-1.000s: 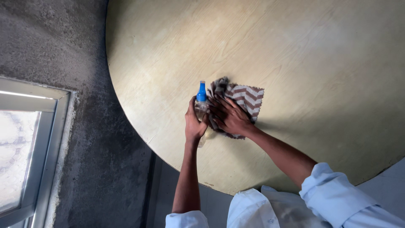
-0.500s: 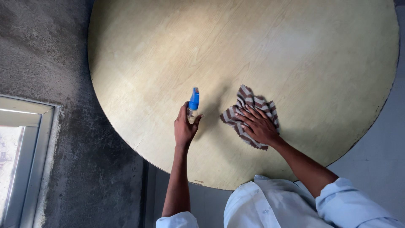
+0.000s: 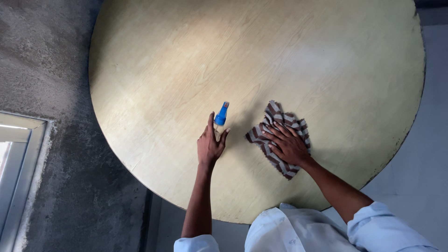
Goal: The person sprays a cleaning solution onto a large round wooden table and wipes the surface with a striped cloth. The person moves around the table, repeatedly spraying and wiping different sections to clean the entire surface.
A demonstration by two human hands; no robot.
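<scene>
**Two hands on the round table, one on the spray bottle and one on the cloth**

Both of your hands are down near the edge of the round, pale wood-grain tabletop (image 3: 280, 51) closest to you. Your left hand (image 3: 210, 145) is closed around a small clear spray bottle with a blue nozzle (image 3: 220, 116), fingers wrapped about its body, the blue top poking out above them and tilted a little to the right. Your right hand (image 3: 288, 144) lies flat, fingers spread, pressing on a crumpled brown-and-white zigzag-striped cloth (image 3: 277, 122); it pins the cloth to the wood rather than gripping it.

As far as the surface shows, judging progress is hard: no wet streaks or spray marks stand out. A lighter, glossier patch sits above and right of the cloth, but whether that is wiped wood or only reflected light you cannot tell. Most of the top lies beyond your hands, toward the far rim.

For room, the tabletop carries nothing but the bottle and cloth, so you have open wood ahead and to both sides. The near rim runs just below your wrists. A rough dark grey wall (image 3: 42, 70) hugs the left edge, and a pale floor (image 3: 434, 140) shows past the right edge.
</scene>
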